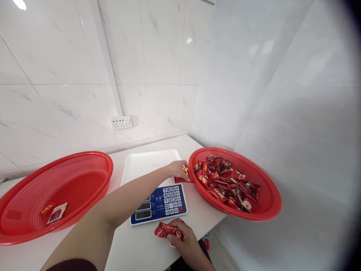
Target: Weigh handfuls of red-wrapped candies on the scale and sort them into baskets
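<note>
We find the left hand (pixel 177 168) pinching a packet (pixel 186 171) beside the basket (pixel 207 195) at the tabletop's (pixel 135 248) right edge, the right hand (pixel 187 240) gripping packets (pixel 163 229) nearer the front. We judge gathering underway; the next move needs a sure hold.

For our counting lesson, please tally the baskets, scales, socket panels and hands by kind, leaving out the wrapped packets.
Left basket and right basket: 2
Scale: 1
Socket panel: 1
Left hand and right hand: 2
Total: 6
</note>
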Tool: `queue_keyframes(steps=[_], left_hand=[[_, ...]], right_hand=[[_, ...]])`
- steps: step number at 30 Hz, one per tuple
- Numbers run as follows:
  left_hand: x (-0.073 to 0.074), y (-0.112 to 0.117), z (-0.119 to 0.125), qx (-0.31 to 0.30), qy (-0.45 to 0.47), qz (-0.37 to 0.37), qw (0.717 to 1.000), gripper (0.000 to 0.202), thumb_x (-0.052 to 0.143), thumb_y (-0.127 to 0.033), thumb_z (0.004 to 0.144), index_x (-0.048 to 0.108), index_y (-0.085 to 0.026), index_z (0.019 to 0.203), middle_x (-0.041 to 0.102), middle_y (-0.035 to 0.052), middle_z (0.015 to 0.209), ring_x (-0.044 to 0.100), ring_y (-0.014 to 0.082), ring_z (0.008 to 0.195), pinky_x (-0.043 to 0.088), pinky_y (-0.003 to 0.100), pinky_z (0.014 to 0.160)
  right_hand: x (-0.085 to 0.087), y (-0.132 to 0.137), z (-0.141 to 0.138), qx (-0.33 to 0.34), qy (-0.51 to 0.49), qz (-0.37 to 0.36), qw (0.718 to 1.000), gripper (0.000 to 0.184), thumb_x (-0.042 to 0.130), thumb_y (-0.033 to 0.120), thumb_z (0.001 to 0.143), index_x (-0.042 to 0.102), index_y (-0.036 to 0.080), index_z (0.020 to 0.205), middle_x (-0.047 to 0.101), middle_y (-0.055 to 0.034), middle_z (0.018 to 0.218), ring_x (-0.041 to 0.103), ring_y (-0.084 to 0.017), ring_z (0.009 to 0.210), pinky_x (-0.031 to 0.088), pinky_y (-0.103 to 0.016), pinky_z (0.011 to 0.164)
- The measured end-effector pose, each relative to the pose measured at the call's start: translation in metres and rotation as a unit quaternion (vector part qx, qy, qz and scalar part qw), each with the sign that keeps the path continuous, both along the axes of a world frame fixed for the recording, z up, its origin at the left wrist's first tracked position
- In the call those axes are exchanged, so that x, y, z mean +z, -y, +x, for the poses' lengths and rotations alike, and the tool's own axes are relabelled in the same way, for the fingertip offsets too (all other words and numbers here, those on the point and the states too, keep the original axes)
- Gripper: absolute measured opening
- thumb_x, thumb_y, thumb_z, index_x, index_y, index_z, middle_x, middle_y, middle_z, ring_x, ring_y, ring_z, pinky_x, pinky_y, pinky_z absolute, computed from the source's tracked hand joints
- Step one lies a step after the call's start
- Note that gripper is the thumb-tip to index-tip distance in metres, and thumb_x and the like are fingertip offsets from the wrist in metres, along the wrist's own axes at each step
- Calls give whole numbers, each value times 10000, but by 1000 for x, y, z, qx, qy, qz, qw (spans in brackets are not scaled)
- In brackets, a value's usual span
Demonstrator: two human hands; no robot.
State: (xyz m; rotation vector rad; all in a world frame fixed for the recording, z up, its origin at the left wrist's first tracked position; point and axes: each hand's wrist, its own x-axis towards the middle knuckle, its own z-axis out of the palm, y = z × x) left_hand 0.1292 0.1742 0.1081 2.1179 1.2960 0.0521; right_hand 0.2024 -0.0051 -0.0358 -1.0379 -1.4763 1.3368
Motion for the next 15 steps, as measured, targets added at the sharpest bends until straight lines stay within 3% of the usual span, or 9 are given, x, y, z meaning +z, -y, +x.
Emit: queue_keyframes(steps=[8, 12, 15], left_hand=[[-8, 0, -3, 13, 27, 37, 999, 575, 740, -291, 529, 518, -248, 1058, 588, 26, 1062, 591, 214, 882, 495, 245, 605], [-7, -9, -17, 43, 48, 71, 995, 563, 754, -267, 524, 532, -224, 1040, 572, 55, 1098, 578, 230, 928, 502, 257, 633], [2, -13, -35, 68, 64, 80, 992, 510, 719, -263, 590, 512, -211, 1053, 610, 58, 1015, 613, 196, 791, 501, 250, 555]], right_hand=[[0, 1, 0, 3, 4, 1, 1000, 272, 609, 419, 747, 642, 183, 879, 520, -32, 802, 503, -160, 727, 438, -262, 610], [2, 1, 1, 1, 16, 4, 1000, 258, 607, 410, 747, 640, 191, 878, 530, -28, 807, 508, -161, 725, 433, -264, 618], [0, 1, 2, 2, 25, 9, 1000, 256, 605, 395, 753, 640, 184, 894, 542, -31, 824, 513, -168, 745, 427, -274, 649]])
